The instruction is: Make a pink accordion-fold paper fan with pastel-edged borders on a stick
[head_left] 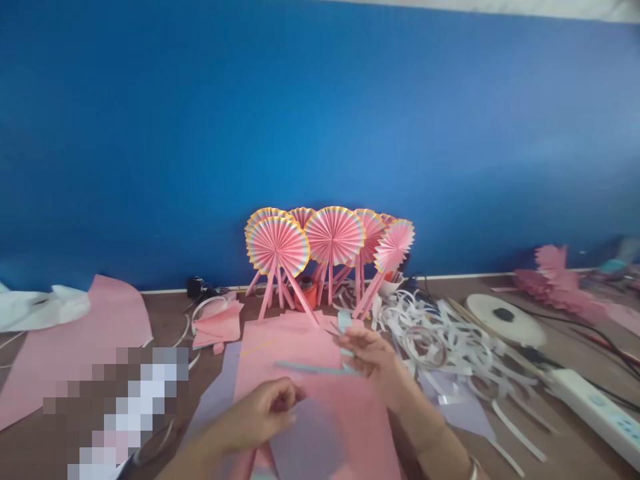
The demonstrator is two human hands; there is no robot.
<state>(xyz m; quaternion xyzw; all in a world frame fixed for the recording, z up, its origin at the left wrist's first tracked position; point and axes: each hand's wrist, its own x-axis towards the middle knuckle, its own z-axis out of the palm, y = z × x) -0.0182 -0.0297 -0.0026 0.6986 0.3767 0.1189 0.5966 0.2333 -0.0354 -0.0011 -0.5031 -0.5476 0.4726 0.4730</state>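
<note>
My left hand (267, 410) is closed, thumb and fingers pinched at the upper edge of a purple sheet of paper (313, 443). My right hand (370, 360) curls around what look like scissors, with thin blades (331, 329) pointing left; the handles are hidden by the fingers. Between the hands, a narrow light-blue paper strip (315, 368) appears over a stack of pink paper (300, 333). A small yellow strip (257, 347) lies toward the stack's left side. Both hands are slightly blurred.
Several pleated pink paper fans (277, 247) on rolled sticks stand at the back, before the blue wall (320, 120). Curly white paper strips (425, 333) heap at right, near a round white lid-like object (505, 320) and a power strip (595, 407). Large pink paper (85, 347) lies left.
</note>
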